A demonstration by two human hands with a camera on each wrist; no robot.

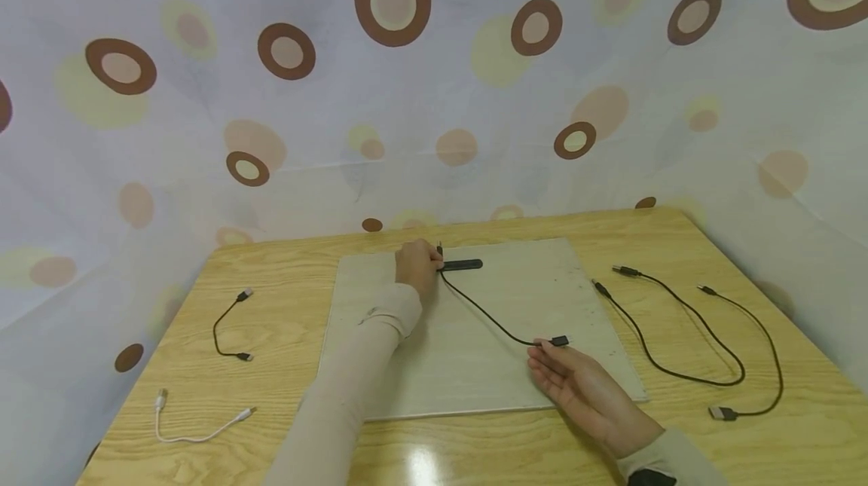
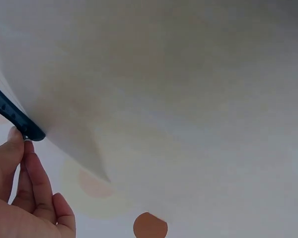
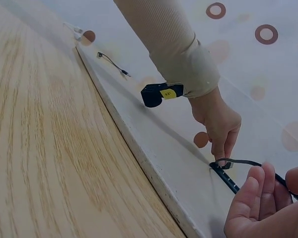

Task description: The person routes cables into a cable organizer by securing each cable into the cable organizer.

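A black USB cable runs slantwise over a pale board. My left hand pinches it close to its far plug, right at the left end of a black slotted cable holder. In the left wrist view, thumb and forefinger meet at the tip of that holder. Nearer to me, my right hand, palm turned up, holds the cable between thumb and fingers just behind its larger plug. The right wrist view shows the row of slots along the holder.
On the wooden table to the left lie a short black cable and a white cable. To the right are a long black cable and another black USB cable. A patterned cloth hangs behind.
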